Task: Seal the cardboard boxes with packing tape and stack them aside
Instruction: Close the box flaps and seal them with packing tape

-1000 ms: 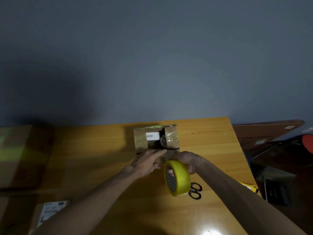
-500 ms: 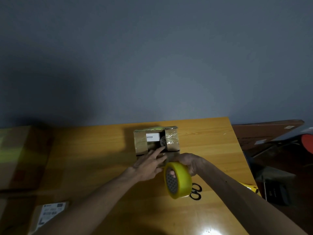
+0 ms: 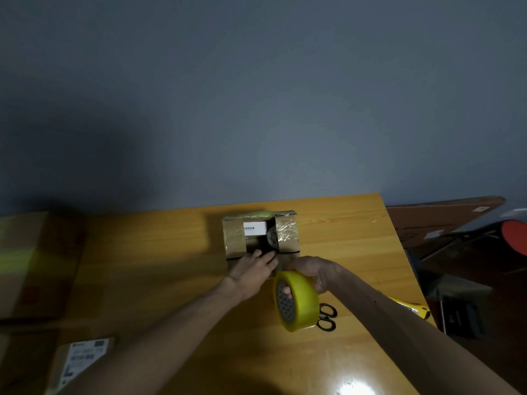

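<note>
Head view: the cardboard box (image 3: 260, 238) is found open-topped on the table (image 3: 171, 252), its near flap pressed by the flat-fingered left grip (image 3: 252, 269), the yellow tape roll (image 3: 298, 300) clasped in the right grip (image 3: 316, 273); flap-closing is judged underway, taping required next.

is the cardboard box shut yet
Open: the cardboard box shows a dark gap between its two side flaps, with a white label visible inside.

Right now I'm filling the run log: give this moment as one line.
left hand: fingers on box | right hand: grips tape roll | box: top unsealed | scissors: on table
</note>
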